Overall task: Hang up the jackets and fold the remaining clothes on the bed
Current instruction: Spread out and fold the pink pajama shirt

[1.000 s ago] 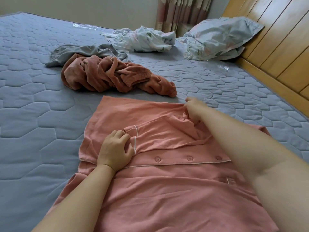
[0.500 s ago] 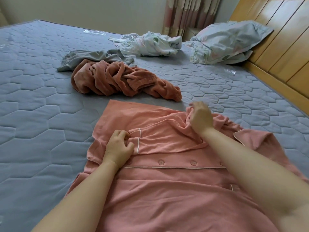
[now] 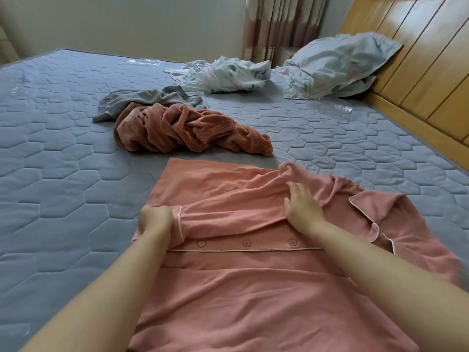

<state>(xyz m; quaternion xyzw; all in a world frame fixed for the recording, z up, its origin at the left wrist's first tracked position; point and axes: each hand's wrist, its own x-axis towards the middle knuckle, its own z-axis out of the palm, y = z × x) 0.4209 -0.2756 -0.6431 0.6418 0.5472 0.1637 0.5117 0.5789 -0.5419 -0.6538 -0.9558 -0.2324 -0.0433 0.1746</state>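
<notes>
A soft pink button-up pyjama shirt with thin white trim lies spread out on the grey quilted bed, close to the person. The left grip is curled tight around the end of the shirt's sleeve, which is folded across the shirt above the row of buttons. The right grip lies flat with straight fingers, pressing down on that sleeve and holding nothing. Farther up the bed a fuzzy rust-brown garment sits in a heap, touching a crumpled grey garment behind it. A flowery pale cloth and a flowery pillow lie near the wooden headboard.
</notes>
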